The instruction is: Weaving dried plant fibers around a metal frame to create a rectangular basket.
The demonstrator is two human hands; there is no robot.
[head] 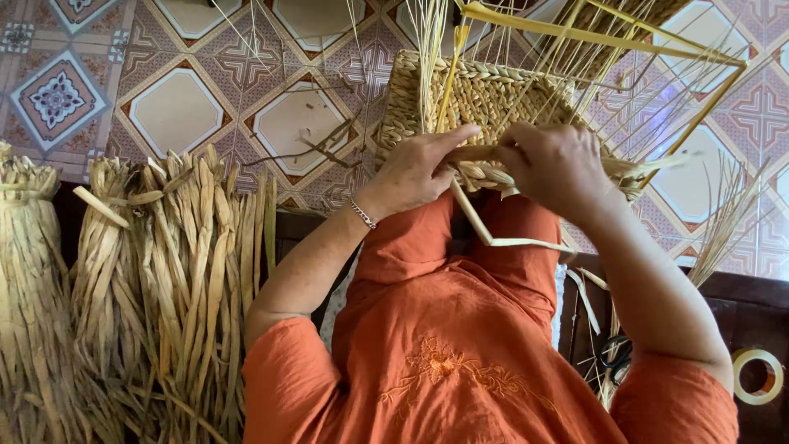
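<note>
Head view: the person weaves a basket (477, 103), which rests on the knees at twelve o'clock, its woven wall tilted toward the camera and thin upright stakes (657, 107) fanning from it toward one and two o'clock. The left hand (415, 173) pinches the rim at the working point, fingers closed on a flat strand (485, 226) that loops down over the lap. The right hand (555, 168) is clenched over the same rim just beside it, pressing the weave. To do this step well, it seems best to keep the strand taut and flat, seat it snug against the row below, and hold the stakes evenly spaced. Bundles of dried fibre (164, 279) lie at nine o'clock; a tape roll (758, 376) sits at four o'clock.
</note>
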